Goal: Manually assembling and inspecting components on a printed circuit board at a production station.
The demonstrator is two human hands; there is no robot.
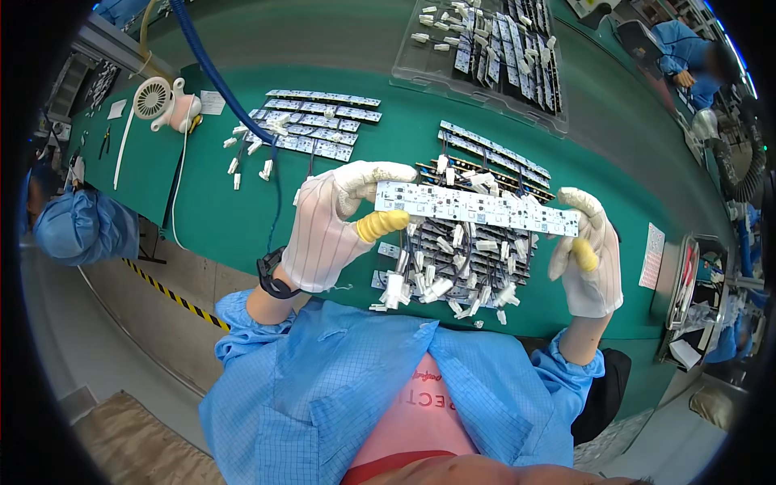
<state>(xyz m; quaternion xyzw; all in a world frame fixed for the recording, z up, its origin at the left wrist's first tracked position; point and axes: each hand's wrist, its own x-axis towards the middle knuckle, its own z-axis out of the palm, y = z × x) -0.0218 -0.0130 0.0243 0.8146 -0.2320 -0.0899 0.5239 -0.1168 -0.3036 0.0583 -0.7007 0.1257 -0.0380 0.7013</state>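
A long white LED circuit board strip [477, 207] is held up level in front of me, its side with small parts showing. My left hand [330, 222], in a white striped glove, pinches its left end, with the yellow-covered thumb on the lower edge. At the strip's right end my gloved right hand [588, 263] is closed, its fingers partly hidden from view. Beneath the strip lies a pile of similar boards [485, 263] with dark wires and white plug connectors [396, 291].
More board strips [315, 125] lie in rows at the back left, with connectors attached. A clear plastic tray [485, 105] full of boards stands at the back. A blue hose [214, 69] hangs across the left. A small fan [166, 105] and pliers [105, 141] lie far left. Other people sit at both sides.
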